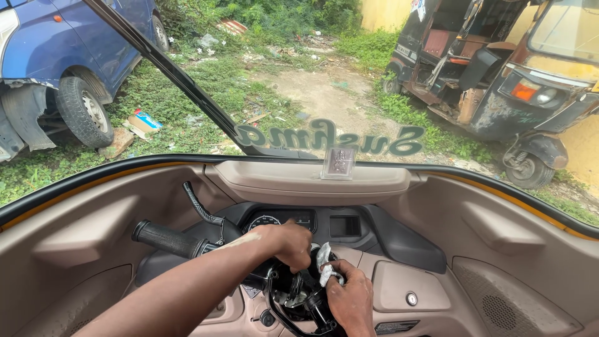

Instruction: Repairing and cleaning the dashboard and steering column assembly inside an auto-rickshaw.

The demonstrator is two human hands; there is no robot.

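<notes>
I look from the driver's seat of a three-wheeler at its beige dashboard [100, 231]. My left hand [288, 242] reaches forward and presses on the black steering column just below the round gauge [265, 221], fingers curled on a part I cannot make out. My right hand [351, 297] sits lower on the column, closed on a crumpled white cloth [324, 262]. The black left handlebar grip [167, 239] sticks out to the left, free of both hands.
A black wiper [163, 62] crosses the windshield, which has lettering along its bottom. Outside are a blue vehicle [59, 59] at left, a worn three-wheeler [511, 68] at right, grass and dirt between. A small clear plaque [339, 163] stands on the dash top.
</notes>
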